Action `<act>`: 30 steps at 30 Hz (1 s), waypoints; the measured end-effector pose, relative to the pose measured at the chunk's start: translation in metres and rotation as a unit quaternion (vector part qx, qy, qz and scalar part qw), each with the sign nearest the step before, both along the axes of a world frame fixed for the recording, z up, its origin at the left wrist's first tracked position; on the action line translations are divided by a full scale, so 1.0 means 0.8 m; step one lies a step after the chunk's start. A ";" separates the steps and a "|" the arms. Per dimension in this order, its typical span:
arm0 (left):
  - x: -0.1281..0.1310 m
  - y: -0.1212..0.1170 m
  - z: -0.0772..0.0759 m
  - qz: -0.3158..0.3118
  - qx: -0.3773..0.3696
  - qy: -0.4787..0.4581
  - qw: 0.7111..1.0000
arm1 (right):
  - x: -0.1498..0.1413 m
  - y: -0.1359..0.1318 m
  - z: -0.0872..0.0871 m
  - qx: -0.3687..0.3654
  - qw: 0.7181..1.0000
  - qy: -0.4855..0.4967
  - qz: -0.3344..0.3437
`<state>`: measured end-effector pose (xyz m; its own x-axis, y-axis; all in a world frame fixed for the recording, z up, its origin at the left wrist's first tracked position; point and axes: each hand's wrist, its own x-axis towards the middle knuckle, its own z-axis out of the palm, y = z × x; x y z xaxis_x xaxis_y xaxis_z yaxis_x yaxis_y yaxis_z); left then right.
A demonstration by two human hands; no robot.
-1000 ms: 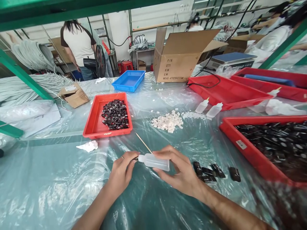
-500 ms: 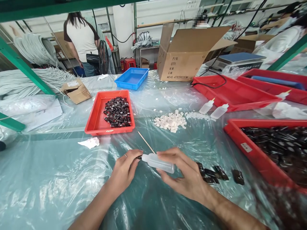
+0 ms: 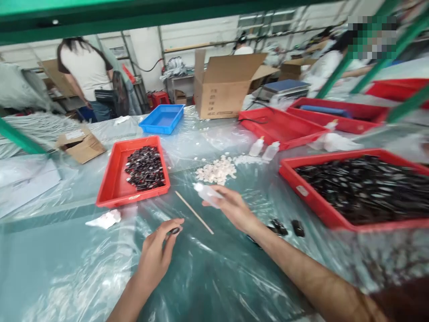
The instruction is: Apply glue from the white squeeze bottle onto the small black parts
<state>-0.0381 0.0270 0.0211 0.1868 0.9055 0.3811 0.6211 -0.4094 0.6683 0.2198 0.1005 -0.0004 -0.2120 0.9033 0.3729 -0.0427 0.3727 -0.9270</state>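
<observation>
Between the thumb and fingers of my left hand (image 3: 160, 243) is a small black plastic part (image 3: 174, 230). My right hand (image 3: 234, 206) grips a translucent squeeze bottle (image 3: 208, 194), its nozzle tilted up and to the left, apart from the black part. A thin wooden stick (image 3: 194, 212) lies on the plastic-covered table between my hands. Beyond the bottle is a heap of small white pieces (image 3: 216, 170). Several loose black parts (image 3: 297, 228) lie by my right forearm, which partly hides some of them.
A red tray (image 3: 114, 179) at left holds a pile of black parts; a larger red tray (image 3: 321, 214) at right holds many more. Two more bottles (image 3: 271, 151) stand beyond the white heap. Crumpled tissue (image 3: 106, 219), a blue tray (image 3: 162, 120) and a cardboard box (image 3: 221, 96) are also about.
My right hand has drawn the bottle away from the black part, moving it forward. My left hand still pinches the part. The view has swung to the right.
</observation>
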 end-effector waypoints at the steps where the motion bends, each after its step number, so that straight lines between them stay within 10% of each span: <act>1: 0.000 0.002 0.000 0.011 0.006 -0.002 1.000 | 0.001 0.005 -0.004 0.016 0.999 -0.025 -0.019; 8: 0.004 0.017 0.003 0.067 0.011 0.004 0.998 | 0.004 0.009 0.003 0.098 0.971 -0.171 -0.133; 19: -0.001 0.001 -0.002 0.042 0.059 -0.076 0.994 | -0.008 -0.041 0.038 0.192 0.976 -0.105 0.003; 30: 0.004 0.006 0.009 0.027 -0.008 -0.059 0.998 | -0.009 -0.051 0.037 0.247 0.961 -0.122 -0.032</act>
<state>-0.0346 0.0317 0.0283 0.0927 0.9194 0.3821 0.5589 -0.3657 0.7442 0.2128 0.0599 0.0290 -0.2982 0.6426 0.7058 0.1908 0.7646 -0.6156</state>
